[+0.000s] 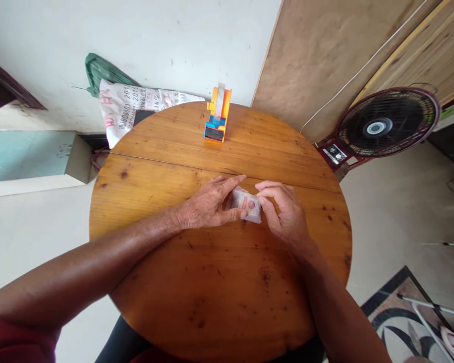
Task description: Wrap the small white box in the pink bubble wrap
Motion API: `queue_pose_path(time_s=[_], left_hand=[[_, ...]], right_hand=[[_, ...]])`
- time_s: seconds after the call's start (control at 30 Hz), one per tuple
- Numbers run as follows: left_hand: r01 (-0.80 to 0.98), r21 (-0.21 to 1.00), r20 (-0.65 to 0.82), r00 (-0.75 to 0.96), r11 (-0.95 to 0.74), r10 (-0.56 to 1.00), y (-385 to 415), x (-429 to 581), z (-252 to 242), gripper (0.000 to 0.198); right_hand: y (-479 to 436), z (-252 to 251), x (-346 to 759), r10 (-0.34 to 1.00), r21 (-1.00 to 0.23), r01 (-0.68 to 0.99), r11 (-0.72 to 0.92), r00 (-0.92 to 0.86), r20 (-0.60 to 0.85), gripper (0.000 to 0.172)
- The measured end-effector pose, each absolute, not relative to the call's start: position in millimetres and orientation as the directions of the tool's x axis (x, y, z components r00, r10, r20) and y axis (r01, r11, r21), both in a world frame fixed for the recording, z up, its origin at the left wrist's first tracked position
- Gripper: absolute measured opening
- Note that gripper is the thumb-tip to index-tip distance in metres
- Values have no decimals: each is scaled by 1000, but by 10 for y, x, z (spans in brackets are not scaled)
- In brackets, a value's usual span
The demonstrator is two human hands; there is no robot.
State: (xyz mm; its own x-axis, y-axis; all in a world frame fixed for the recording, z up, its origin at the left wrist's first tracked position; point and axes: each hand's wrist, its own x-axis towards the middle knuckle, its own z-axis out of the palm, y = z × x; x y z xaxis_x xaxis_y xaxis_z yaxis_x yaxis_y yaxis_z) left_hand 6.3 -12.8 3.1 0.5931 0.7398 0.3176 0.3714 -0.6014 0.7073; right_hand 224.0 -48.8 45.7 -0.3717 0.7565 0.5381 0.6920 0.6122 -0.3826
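A small packet in clear, wrinkled wrapping (251,205), with red print on its top, lies on the wooden table in front of me. My left hand (212,201) grips it from the left, with the thumb along its near side and the fingers at its far side. At the packet's right edge, my right hand (285,212) pinches with thumb and forefinger, apparently on the wrapping. The fingers hide part of the packet, so what is inside cannot be made out.
An orange and blue tape dispenser (216,118) with a roll of tape stands near the far edge of the round table (219,282). Behind the table are a printed white sack (115,108) and a green bag (106,73). A fan (386,123) stands at the right.
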Motion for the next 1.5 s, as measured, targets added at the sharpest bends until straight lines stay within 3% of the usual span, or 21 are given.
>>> queue_pose_path(time_s=[0.2, 0.43, 1.0, 1.37, 1.5], left_hand=[[278, 821, 250, 612, -499, 751, -196, 98, 63, 91], [164, 814, 335, 650, -557, 682, -231, 126, 51, 100], [170, 810, 298, 705, -561, 644, -292, 147, 59, 114], [96, 848, 258, 784, -521, 565, -285, 100, 152, 107], [66, 923, 186, 786, -379, 590, -284, 72, 226, 82]], right_hand=[[-511, 461, 2248, 824, -555, 638, 534, -246, 511, 10], [-506, 514, 2309, 869, -731, 487, 478, -140, 474, 8], [-363, 473, 2416, 924, -893, 320, 317, 108, 367, 13], [-171, 344, 2527, 952, -976, 105, 189, 225, 209, 18], [-120, 301, 2578, 952, -984, 71, 164, 251, 177, 19]])
